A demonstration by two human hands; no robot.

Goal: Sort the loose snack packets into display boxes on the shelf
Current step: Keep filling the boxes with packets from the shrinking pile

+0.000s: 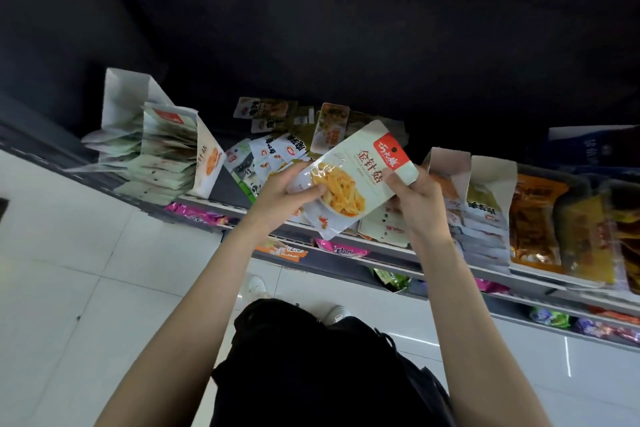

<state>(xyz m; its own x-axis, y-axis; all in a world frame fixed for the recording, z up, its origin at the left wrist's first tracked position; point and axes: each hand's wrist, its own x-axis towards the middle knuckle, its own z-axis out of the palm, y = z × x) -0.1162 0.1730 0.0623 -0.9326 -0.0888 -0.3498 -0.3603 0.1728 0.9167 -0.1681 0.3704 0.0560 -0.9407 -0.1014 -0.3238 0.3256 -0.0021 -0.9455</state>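
A pale packet [349,180] with a red label is tilted above the shelf's [388,248] front edge. Loose packets [277,149] lie behind; a box [166,149] stands left, full.

- We are seeing the shelf [221,189] bearing a display box [204,156] at nine o'clock.
- Loose packets [277,149] are lying at twelve o'clock.
- Orange packs [535,218] are sitting at three o'clock.

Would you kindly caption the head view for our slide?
Both hands hold a needle-mushroom snack packet above loose packets on the shelf.

White tiled floor [69,253], dark wall [346,28], dim light
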